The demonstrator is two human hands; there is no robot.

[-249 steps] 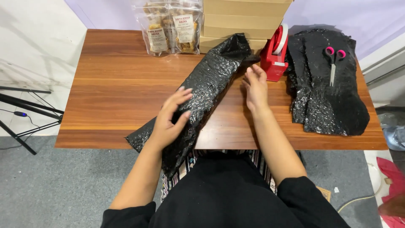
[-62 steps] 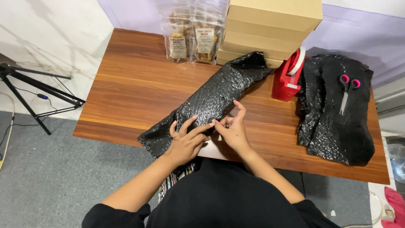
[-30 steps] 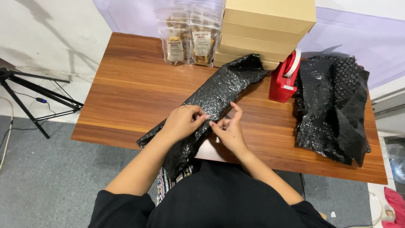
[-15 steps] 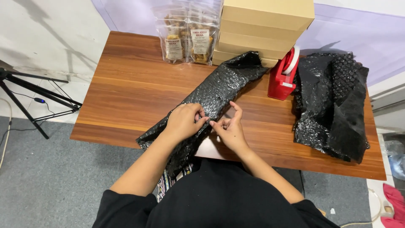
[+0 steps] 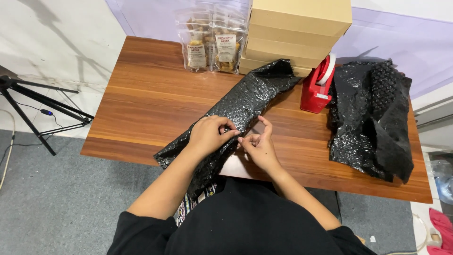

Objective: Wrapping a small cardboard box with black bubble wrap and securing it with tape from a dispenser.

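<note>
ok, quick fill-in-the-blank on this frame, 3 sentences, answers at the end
Both hands, left hand and right hand, pinch the long wrapped bundle of ____ bubble wrap.
The tape dispenser standing by the cardboard boxes is ____ in colour.
The loose pile of bubble wrap lies on the table to the dispenser's ____.

Missing words: black; red; right

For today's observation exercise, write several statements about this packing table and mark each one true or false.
1. Both hands, left hand and right hand, touch the long black bubble-wrap roll. True.
2. The red tape dispenser stands left of the snack bags. False: it stands to their right, beside the cardboard boxes.
3. A loose black bubble-wrap pile lies at the table's right end. True.
4. The cardboard boxes lie scattered. False: they are stacked.
</note>
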